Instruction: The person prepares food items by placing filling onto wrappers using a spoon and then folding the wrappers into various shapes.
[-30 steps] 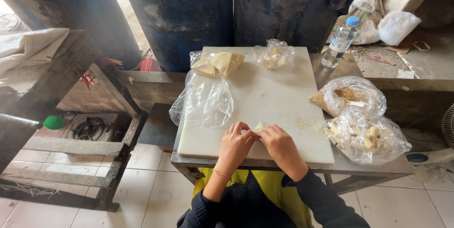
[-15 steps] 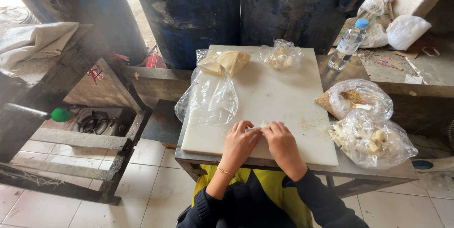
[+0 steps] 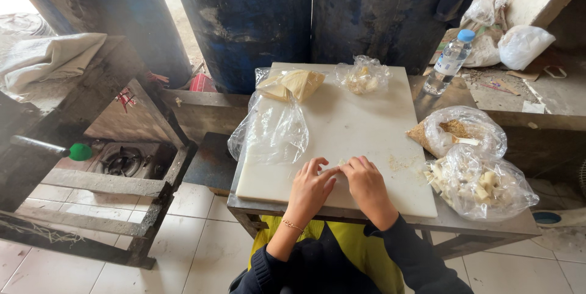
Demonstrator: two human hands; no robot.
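My left hand [image 3: 310,187] and right hand [image 3: 366,183] rest side by side at the near edge of the white board [image 3: 360,129], fingertips meeting over a small pale piece [image 3: 337,164] of something soft. The fingers of both hands are curled in close and pinch that piece between them; most of it is hidden under my fingertips, so I cannot tell its shape. There is a thin bracelet [image 3: 292,225] on my left wrist.

On the board's left side, beyond my left hand, lies a crumpled clear bag [image 3: 273,129], partly hanging over the edge. At the board's far left corner sits a folded tan wrapper [image 3: 293,84], and just right of it, along the far edge, a small clear bag with pale bits [image 3: 364,75]. A scatter of crumbs [image 3: 400,163] lies on the board to the right of my right hand.

Off the board's right edge are two more bags: one holding brown crumbs [image 3: 461,129], and nearer to me one with pale cut chunks [image 3: 482,184]. Beyond the far right corner of the board stands a water bottle [image 3: 450,61] with a blue cap. Behind the board rise two dark blue drums [image 3: 256,19].
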